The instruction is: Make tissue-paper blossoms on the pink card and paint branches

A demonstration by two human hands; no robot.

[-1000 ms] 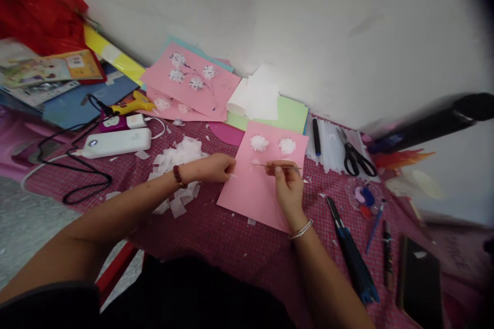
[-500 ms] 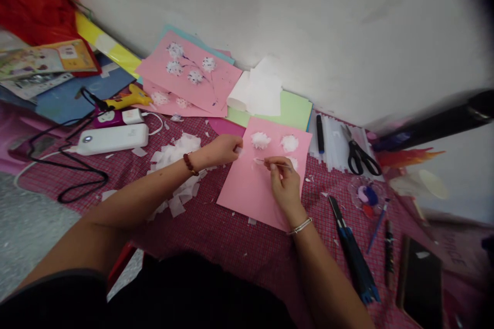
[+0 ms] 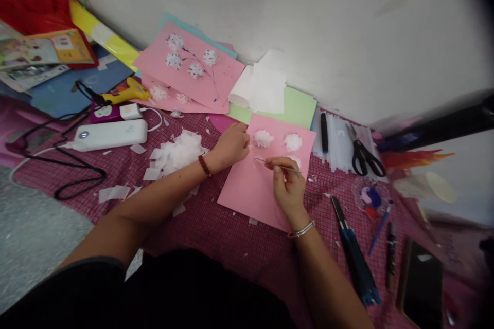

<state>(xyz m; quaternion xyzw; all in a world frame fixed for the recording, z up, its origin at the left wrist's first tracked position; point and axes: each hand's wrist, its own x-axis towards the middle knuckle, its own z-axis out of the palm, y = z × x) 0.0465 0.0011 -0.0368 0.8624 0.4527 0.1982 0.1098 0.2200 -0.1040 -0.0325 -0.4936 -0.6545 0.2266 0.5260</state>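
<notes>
A pink sheet of paper (image 3: 247, 193) lies before me with several fluffy white paper tufts on its upper half, one of them a white tuft (image 3: 263, 138) near the left hand. My right hand (image 3: 289, 190) grips a thin stick (image 3: 283, 166) like a pen, its tip close above the sheet below that tuft. Whether the tip touches the paper is unclear. At the sheet's left edge is my left hand (image 3: 234, 145), its fingers curled closed; anything pinched in them is hidden. A heap of small white paper pieces (image 3: 179, 151) lies left of the sheet, partly behind my left forearm.
Behind lie a pink card with speckled white balls (image 3: 154, 64) and a white paper roll (image 3: 266, 85). Scissors (image 3: 363, 157), a box cutter (image 3: 353, 252) and a paintbrush (image 3: 380, 229) are on the right. A glue gun (image 3: 129, 92) and white power bank (image 3: 110, 135) sit left.
My left hand has moved right, up against the sheet's left edge. The right hand has shifted slightly right, still holding the stick. The view has tilted a little.
</notes>
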